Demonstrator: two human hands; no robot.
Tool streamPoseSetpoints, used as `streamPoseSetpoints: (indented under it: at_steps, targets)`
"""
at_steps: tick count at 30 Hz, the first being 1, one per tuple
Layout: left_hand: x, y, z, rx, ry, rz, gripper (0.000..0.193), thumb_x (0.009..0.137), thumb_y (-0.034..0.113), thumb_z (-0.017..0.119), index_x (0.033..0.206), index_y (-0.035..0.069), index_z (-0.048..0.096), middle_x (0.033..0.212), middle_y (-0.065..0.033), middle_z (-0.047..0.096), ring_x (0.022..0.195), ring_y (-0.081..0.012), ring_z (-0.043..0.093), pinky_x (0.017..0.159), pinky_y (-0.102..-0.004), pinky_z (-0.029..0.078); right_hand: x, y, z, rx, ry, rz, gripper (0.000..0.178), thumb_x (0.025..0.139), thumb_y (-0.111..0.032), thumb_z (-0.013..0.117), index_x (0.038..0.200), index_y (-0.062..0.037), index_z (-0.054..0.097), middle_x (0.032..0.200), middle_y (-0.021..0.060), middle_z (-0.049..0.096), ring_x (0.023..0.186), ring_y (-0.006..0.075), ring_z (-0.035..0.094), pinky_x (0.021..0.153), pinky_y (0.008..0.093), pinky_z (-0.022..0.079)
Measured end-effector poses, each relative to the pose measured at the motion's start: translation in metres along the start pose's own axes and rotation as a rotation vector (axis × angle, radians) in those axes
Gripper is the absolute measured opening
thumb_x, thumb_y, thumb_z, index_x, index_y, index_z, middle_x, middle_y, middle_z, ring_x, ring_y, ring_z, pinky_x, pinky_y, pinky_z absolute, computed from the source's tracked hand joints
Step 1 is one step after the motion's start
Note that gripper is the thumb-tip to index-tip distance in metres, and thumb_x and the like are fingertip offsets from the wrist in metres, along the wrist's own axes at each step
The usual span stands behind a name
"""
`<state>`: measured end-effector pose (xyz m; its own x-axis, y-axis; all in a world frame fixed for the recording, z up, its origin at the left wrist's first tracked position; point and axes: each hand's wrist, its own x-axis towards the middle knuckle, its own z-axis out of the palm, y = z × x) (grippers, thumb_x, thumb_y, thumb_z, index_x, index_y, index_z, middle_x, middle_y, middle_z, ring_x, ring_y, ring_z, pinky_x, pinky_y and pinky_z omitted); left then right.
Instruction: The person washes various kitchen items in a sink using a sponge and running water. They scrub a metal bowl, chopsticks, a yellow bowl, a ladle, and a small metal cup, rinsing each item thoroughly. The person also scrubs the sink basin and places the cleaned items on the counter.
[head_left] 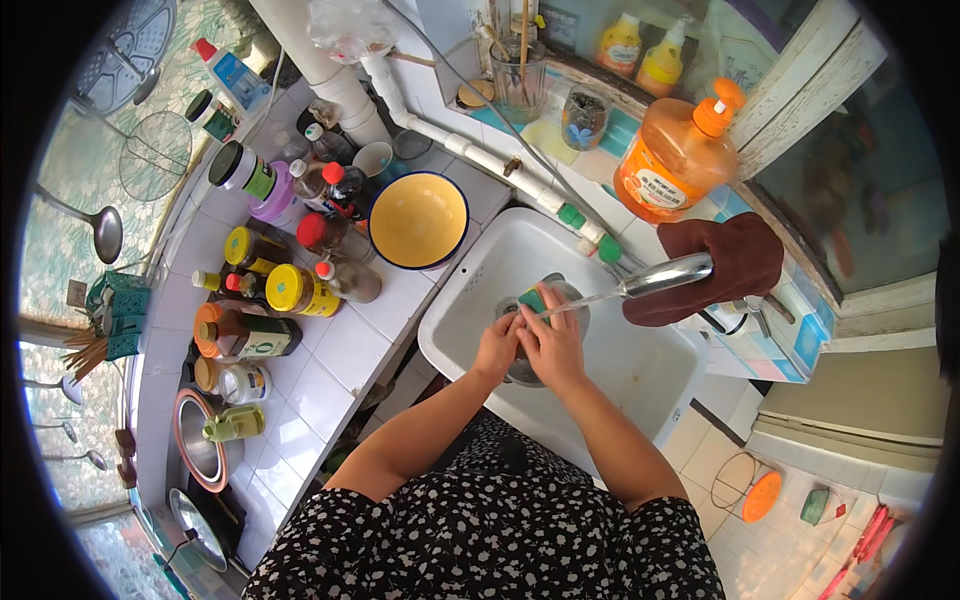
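Both my hands are together over the white sink [460, 300], in the stream from the metal faucet [668, 277]. My right hand [553, 345] is closed around a green and yellow sponge [533, 299], which shows above the fingers. My left hand [497, 347] presses close beside it, its fingers bent inward; what lies in them is mostly hidden. Around and below the hands a greyish, shiny round shape [523, 372] shows in the basin; I cannot tell whether it is a dish or the drain.
A yellow enamel bowl [418, 220] stands on the tiled counter left of the sink, near several bottles and jars. A brown cloth [745, 262] hangs over the faucet's base. Behind the sink are a white pipe [480, 155] and a large orange pump bottle [670, 160].
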<state>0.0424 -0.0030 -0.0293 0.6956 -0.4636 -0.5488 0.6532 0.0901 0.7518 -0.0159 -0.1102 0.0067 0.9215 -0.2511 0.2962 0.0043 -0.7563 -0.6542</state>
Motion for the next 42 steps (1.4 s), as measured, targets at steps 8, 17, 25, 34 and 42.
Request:
streamPoseSetpoints:
  at_steps: [8,17,25,34,42]
  targets:
    - [-0.014,0.027,-0.028,0.167,-0.113,0.012,0.029,0.094,0.027,0.051,0.102,0.0,0.06,0.077,0.0019,0.056,0.065,-0.006,0.049,0.057,-0.0218,0.041,0.024,0.09,0.014,0.596,0.055,0.724,0.029,0.081,-0.021,0.061,0.098,0.002,0.065,0.107,0.0146,0.06,0.106,0.0231,0.052,0.092,0.0341,0.039]
    - [-0.004,0.053,-0.032,-0.503,0.206,-0.146,0.041,0.098,0.033,0.037,0.119,-0.001,0.048,0.121,-0.0128,0.052,0.109,-0.0265,0.051,0.095,-0.0409,0.042,-0.051,0.096,0.033,1.366,0.363,1.298,0.028,0.09,-0.024,0.048,0.102,-0.0021,0.06,0.098,0.006,0.062,0.092,0.0159,0.057,0.081,0.0303,0.045]
    - [0.021,0.031,0.001,-0.48,0.318,0.039,0.032,0.099,0.03,0.031,0.12,0.006,0.04,0.117,-0.008,0.05,0.106,-0.0229,0.053,0.091,-0.0394,0.046,-0.064,-0.015,0.063,0.321,0.412,0.632,0.042,0.092,-0.02,0.045,0.125,0.0065,0.045,0.139,0.0216,0.032,0.128,0.0354,0.032,0.103,0.0396,0.03]
    - [0.001,-0.009,0.006,-0.265,0.085,-0.193,0.03,0.099,0.028,0.031,0.112,0.005,0.043,0.108,-0.0094,0.054,0.093,-0.02,0.057,0.078,-0.034,0.049,0.007,-0.002,0.007,-0.067,0.015,0.106,0.033,0.089,-0.019,0.05,0.112,0.0038,0.055,0.129,0.0181,0.046,0.115,0.0359,0.046,0.095,0.0456,0.037]
    - [-0.022,0.029,0.001,0.014,0.136,-0.114,0.033,0.095,0.034,0.045,0.111,0.006,0.05,0.098,-0.0024,0.056,0.093,-0.013,0.051,0.081,-0.0294,0.043,-0.008,0.076,0.017,1.355,0.334,1.232,0.031,0.091,-0.016,0.041,0.119,-0.0065,0.052,0.112,0.0107,0.054,0.092,0.0218,0.057,0.072,0.0318,0.05]
